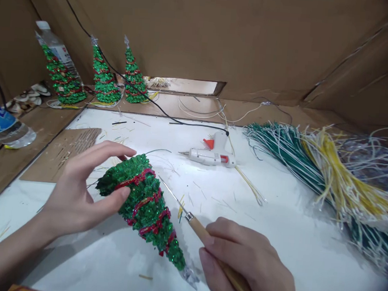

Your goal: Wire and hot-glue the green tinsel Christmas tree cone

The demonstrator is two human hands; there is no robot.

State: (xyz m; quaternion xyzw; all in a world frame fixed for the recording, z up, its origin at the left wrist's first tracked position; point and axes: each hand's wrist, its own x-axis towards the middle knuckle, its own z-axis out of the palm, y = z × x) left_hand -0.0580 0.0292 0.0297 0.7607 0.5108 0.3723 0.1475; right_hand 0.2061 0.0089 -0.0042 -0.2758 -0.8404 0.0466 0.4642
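A small green glittery tree (149, 204) with red garland lies on its side on the white surface, its silver tip toward the lower right. My left hand (86, 191) grips its wide base between thumb and fingers. In my right hand (248, 262) is an awl (200, 231), held by its wooden handle. The thin metal point reaches up and left, close to the tree's right side; whether it touches is unclear. Beyond the tree a white glue gun (209, 156) lies with its nozzle to the left.
Three similar trees (106, 78) stand at the back left, one before a clear bottle (59, 47). Another bottle (4, 124) lies at the left by a cardboard piece (59, 153). Green, white and yellow wire bundles (339, 175) cover the right. A black cable (150, 101) hangs across.
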